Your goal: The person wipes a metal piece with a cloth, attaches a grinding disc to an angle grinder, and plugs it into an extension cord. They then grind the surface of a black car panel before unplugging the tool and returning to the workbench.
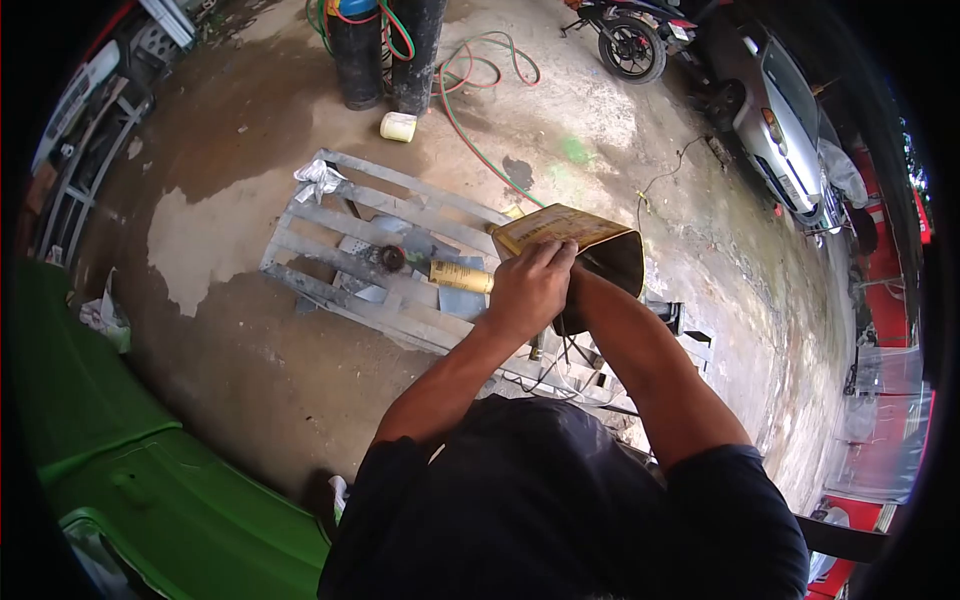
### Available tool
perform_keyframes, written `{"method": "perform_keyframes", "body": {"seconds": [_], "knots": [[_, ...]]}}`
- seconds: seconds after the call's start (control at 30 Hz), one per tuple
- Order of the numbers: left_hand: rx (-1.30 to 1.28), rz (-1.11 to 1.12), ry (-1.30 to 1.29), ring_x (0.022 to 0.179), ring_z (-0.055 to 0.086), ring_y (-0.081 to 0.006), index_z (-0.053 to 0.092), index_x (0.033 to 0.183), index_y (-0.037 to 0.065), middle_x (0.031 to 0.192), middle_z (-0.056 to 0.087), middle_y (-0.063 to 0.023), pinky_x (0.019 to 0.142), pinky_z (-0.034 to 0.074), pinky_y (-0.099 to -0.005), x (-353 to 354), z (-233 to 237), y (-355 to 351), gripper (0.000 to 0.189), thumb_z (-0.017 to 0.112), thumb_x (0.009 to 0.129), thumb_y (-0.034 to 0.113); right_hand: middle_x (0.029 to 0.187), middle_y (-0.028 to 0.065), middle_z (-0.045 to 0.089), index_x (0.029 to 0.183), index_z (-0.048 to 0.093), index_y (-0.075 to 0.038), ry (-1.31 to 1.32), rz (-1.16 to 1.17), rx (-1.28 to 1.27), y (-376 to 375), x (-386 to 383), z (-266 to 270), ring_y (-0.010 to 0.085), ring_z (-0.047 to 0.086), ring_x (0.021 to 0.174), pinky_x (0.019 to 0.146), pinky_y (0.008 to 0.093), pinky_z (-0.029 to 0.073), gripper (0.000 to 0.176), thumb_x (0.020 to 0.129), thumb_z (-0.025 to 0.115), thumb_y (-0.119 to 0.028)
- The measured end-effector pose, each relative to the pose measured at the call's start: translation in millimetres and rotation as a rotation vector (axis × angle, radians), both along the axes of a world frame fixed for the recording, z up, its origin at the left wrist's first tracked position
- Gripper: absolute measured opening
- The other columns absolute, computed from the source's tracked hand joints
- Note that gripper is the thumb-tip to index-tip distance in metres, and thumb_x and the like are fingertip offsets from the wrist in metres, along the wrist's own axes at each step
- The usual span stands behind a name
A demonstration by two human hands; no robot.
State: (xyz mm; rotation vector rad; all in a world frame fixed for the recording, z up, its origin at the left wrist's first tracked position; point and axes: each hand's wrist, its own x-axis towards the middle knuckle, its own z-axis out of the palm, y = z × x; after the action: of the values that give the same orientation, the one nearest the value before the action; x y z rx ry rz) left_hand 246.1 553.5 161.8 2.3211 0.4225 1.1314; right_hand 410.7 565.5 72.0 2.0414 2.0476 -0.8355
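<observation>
The left hand (530,288) is curled tight on the edge of the yellow box (555,228) and holds it up over the metal frame (330,225); the right hand is hidden behind the left one, so I cannot tell if it is open or holding on; the box mouth is open and tipped sideways, so I think what is inside could slide out and drop; a yellow tube (461,276) lies on the frame just below; the floor (230,330) looks wet and hoses (480,150) lie near, so a foot could slip or trip.
</observation>
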Motion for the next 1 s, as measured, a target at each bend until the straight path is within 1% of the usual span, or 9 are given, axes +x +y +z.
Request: {"method": "perform_keyframes", "body": {"seconds": [0.2, 0.53, 0.73, 0.8, 0.87, 0.9, 0.93, 0.97, 1.0], "knots": [[0.086, -0.04, 0.003, 0.095, 0.065, -0.0261, 0.066, 0.108, 0.001, 0.101, 0.066, -0.0111, 0.074, 0.056, -0.0362, -8.7, -0.5, 2.8, 0.031, 0.061, 0.078, 0.005, 0.107, 0.0178, 0.067, 0.099, 0.069, -0.008, 0.016, -0.005, -0.02, 1.3, -0.2, -17.2, 0.0325, 0.064, 0.102, 0.091, 0.0398, 0.049, 0.028, 0.084, 0.059, -0.029], [0.06, -0.109, 0.075, 0.093, 0.067, -0.0264, 0.066, 0.107, 0.002, 0.101, 0.067, -0.0122, 0.072, 0.057, -0.0369, -10.8, -5.5, 4.2, 0.03, 0.06, 0.078, 0.005, 0.107, 0.0173, 0.068, 0.099, 0.069, -0.009, 0.049, -0.017, -0.031, 7.9, 3.2, -34.9, 0.0327, 0.064, 0.101, 0.09, 0.0402, 0.05, 0.028, 0.084, 0.059, -0.03], [-0.022, -0.101, 0.085, 0.09, 0.067, -0.029, 0.067, 0.105, 0.003, 0.104, 0.068, -0.0124, 0.074, 0.056, -0.0394, -5.8, -6.9, 15.6, 0.026, 0.059, 0.081, 0.007, 0.107, 0.0169, 0.068, 0.099, 0.069, -0.01, 0.109, -0.019, -0.015, 3.7, 11.7, -44.3, 0.0328, 0.064, 0.1, 0.09, 0.0404, 0.05, 0.028, 0.084, 0.059, -0.031], [-0.125, -0.036, 0.109, 0.088, 0.067, -0.0312, 0.067, 0.105, 0.004, 0.103, 0.068, -0.0133, 0.077, 0.056, -0.0411, 2.0, -13.2, 28.9, 0.023, 0.058, 0.084, 0.009, 0.107, 0.0168, 0.068, 0.099, 0.069, -0.01, 0.156, -0.016, 0.011, -1.1, 20.0, -48.7, 0.0329, 0.064, 0.1, 0.09, 0.0405, 0.05, 0.028, 0.085, 0.059, -0.031], [-0.185, 0.04, 0.154, 0.085, 0.066, -0.0308, 0.066, 0.103, 0.006, 0.094, 0.068, -0.0131, 0.072, 0.055, -0.0407, 8.5, -18.7, 46.7, 0.021, 0.055, 0.086, 0.01, 0.107, 0.0167, 0.068, 0.099, 0.069, -0.01, 0.197, 0.054, 0.065, -8.3, 35.0, -50.2, 0.0329, 0.064, 0.1, 0.09, 0.0406, 0.05, 0.028, 0.085, 0.059, -0.032], [-0.194, 0.067, 0.148, 0.086, 0.066, -0.0315, 0.066, 0.103, 0.006, 0.095, 0.068, -0.0134, 0.073, 0.054, -0.0417, 11.8, -25.2, 56.6, 0.021, 0.056, 0.086, 0.011, 0.104, 0.0176, 0.068, 0.097, 0.069, -0.007, 0.093, -0.112, 0.091, -16.7, 11.0, 19.0, 0.0312, 0.064, 0.1, 0.091, 0.0401, 0.049, 0.026, 0.086, 0.057, -0.027], [-0.203, 0.093, 0.142, 0.088, 0.066, -0.0323, 0.067, 0.102, 0.006, 0.097, 0.067, -0.0137, 0.075, 0.054, -0.0427, 14.8, -31.5, 66.0, 0.02, 0.056, 0.086, 0.011, 0.089, 0.0177, 0.068, 0.094, 0.068, -0.004, -0.11, 0.312, 0.24, -15.2, 38.3, -18.3, 0.0332, 0.063, 0.095, 0.091, 0.0407, 0.048, 0.022, 0.087, 0.053, -0.019], [-0.199, 0.094, 0.138, 0.088, 0.065, -0.0334, 0.066, 0.103, 0.006, 0.097, 0.067, -0.0143, 0.076, 0.053, -0.0436, 17.3, -34.1, 73.8, 0.02, 0.056, 0.087, 0.012, 0.088, 0.0165, 0.066, 0.092, 0.066, -0.003, -0.228, 0.518, 0.322, -16.0, 38.7, -0.7, 0.0339, 0.062, 0.094, 0.091, 0.0415, 0.047, 0.021, 0.086, 0.051, -0.016], [-0.194, 0.092, 0.135, 0.088, 0.065, -0.0346, 0.066, 0.103, 0.005, 0.097, 0.067, -0.0149, 0.078, 0.052, -0.0444, 20.0, -35.2, 81.0, 0.02, 0.056, 0.087, 0.012, 0.087, 0.0153, 0.065, 0.09, 0.065, -0.002, -0.348, 0.721, 0.4, -13.4, 33.6, 33.2, 0.0345, 0.06, 0.094, 0.091, 0.0424, 0.047, 0.02, 0.086, 0.049, -0.013]]}}
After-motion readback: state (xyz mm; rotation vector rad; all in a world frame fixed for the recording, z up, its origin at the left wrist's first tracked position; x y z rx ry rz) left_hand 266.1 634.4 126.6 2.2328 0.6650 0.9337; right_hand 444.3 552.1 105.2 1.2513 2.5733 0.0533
